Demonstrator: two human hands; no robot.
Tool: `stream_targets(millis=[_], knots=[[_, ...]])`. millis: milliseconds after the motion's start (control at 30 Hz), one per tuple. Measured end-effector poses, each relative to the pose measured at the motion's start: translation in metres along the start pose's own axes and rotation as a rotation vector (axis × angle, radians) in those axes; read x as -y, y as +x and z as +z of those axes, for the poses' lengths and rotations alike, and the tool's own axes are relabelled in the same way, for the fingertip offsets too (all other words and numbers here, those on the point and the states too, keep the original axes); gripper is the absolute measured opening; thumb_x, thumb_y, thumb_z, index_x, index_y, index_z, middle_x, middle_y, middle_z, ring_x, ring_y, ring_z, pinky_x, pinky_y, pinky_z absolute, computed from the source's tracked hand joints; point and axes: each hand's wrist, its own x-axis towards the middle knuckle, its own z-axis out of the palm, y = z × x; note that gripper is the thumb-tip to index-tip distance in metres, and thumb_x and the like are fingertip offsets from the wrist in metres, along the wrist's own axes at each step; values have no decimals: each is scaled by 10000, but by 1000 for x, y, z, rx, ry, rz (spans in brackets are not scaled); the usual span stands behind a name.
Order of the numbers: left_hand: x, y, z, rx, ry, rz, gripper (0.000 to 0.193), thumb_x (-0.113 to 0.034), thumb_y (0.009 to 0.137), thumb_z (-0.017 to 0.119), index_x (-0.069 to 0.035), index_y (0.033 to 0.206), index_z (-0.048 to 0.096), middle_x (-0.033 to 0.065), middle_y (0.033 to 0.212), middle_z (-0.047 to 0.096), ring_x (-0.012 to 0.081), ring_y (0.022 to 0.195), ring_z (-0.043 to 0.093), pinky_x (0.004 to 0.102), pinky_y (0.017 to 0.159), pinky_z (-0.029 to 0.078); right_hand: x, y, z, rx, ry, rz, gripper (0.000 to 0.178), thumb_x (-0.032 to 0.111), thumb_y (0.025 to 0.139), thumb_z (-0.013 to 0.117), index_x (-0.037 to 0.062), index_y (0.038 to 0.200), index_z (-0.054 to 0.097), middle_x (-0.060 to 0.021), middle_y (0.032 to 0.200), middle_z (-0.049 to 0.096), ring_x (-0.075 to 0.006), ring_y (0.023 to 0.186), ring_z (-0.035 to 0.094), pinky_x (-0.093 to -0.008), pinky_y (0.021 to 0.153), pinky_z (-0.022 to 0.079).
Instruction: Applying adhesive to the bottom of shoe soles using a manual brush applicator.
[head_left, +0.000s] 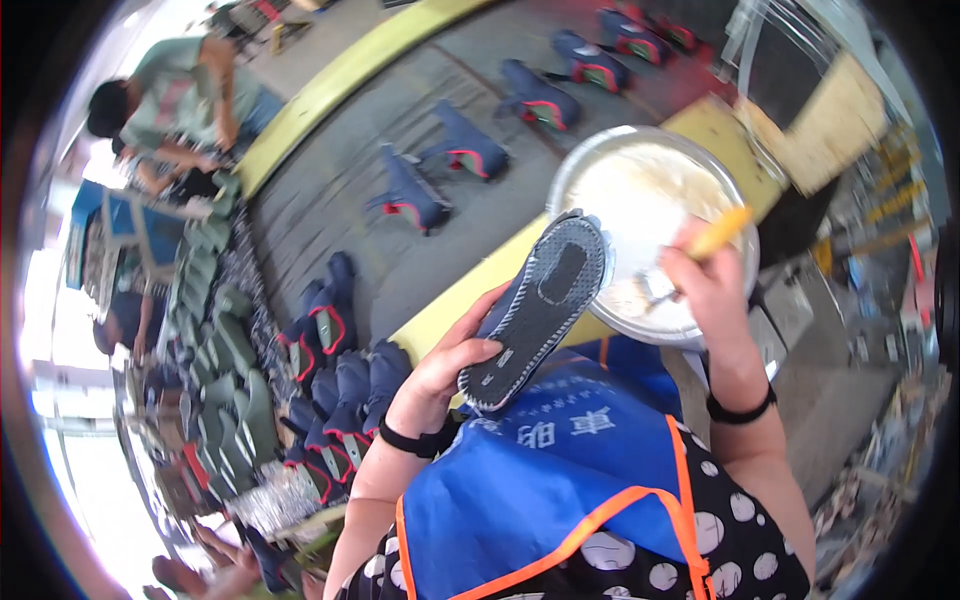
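My left hand [443, 372] holds a dark blue shoe [545, 305] turned sole-up, its grey and black sole facing me. My right hand [708, 287] grips a brush with a yellow handle [718, 234]. The brush tip sits inside a round metal bowl [598, 159] filled with whitish glue, just right of the shoe's toe. A blue apron with orange trim [560, 480] covers my lap below both hands.
More dark blue shoes with red trim ride a grey conveyor belt [330, 190] edged in yellow. Several others are stacked at my left [335, 385] beside green pieces [215, 340]. Another person [170, 100] works at the far left. A cluttered bench lies right.
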Motion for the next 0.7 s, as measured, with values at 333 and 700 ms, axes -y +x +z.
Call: stream_targets(millis=[333, 700], knots=[[-27, 45, -142, -881, -656, -176, 459, -258, 880, 686, -86, 1300, 616, 148, 1184, 690, 351, 1076, 667, 643, 942, 474, -12, 32, -47, -290, 31, -7, 153, 100, 984, 578, 61, 840, 545, 14, 720, 501, -54, 620, 469, -220, 552, 368], [43, 118, -322, -1290, 611, -215, 1301, -339, 624, 923, -282, 1638, 109, 290, 1524, 378, 397, 1345, 477, 439, 1105, 456, -25, 34, -75, -397, 7, -6, 146, 150, 1007, 588, 98, 880, 540, 35, 765, 489, -37, 645, 434, -215, 565, 355]])
